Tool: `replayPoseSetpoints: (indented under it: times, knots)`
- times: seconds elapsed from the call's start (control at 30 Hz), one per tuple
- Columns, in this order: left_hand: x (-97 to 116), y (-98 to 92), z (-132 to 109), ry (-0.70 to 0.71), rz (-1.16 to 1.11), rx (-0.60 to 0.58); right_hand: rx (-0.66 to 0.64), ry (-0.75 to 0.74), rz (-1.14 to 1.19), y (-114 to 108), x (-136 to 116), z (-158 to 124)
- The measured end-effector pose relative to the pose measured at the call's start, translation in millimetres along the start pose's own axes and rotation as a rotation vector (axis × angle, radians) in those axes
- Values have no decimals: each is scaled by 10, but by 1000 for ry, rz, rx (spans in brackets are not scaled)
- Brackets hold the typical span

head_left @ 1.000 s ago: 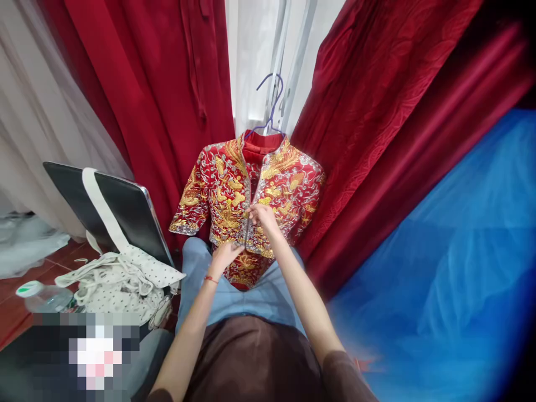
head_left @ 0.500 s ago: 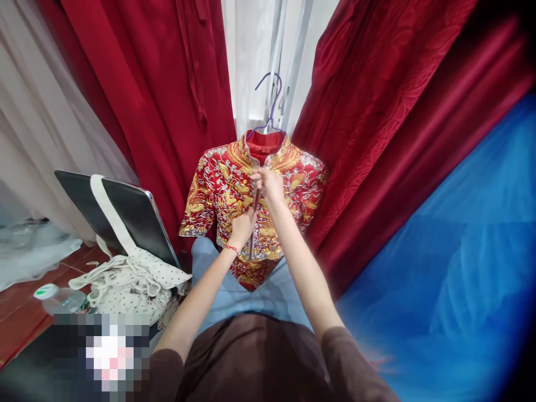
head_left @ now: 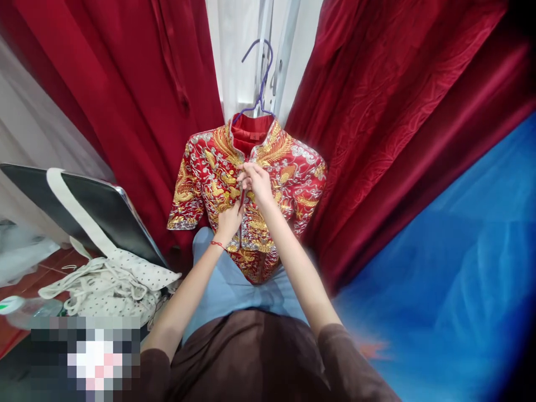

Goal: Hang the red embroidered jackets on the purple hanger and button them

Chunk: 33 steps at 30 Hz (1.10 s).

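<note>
Hanging on a purple hanger [head_left: 260, 75], the embroidered jacket [head_left: 291, 173] has its front opening pinched in the right hand [head_left: 254, 181], grip closed, while the left hand [head_left: 229, 221] clasps the edge below, steadying it.

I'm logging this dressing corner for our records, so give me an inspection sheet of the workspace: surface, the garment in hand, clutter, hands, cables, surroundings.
Surface: no table; the lap in light blue trousers, with the garment's hem lying on it.
Job's things: red and gold embroidered jacket hanging on a purple hanger, collar open.
Clutter: spotted cloth bag against a dark panel; plastic bottle beside it.
Hands: left hand grips the jacket's front edge at mid-chest; right hand pinches the edge just above.
Cables: nothing seen.
Surroundings: red curtains on both sides, blue fabric at the right.
</note>
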<state>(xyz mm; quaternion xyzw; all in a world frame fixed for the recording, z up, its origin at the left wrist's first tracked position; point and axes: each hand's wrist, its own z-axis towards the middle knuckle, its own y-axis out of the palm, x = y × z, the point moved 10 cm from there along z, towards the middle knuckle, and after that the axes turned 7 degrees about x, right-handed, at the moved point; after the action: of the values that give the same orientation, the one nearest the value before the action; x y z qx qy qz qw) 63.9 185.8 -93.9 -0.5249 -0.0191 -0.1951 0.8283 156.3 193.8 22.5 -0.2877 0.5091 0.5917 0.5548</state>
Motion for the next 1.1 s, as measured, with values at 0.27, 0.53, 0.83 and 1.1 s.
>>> replayPoseSetpoints:
  times: [0.27,0.53,0.83,1.1]
  knots:
    - [-119,39,-23,-3,-31,-5,-11,-13,7,70,40,-27]
    - [-164,-16,-40,-36,-25,4,6,-4,9,136,52,-30]
    - [22,110,-11,-24,-90,-26,-27,2,-97,-95,2,-24]
    - [35,-395,225,157,-181,116,-62,-89,-140,-166,-126,-2]
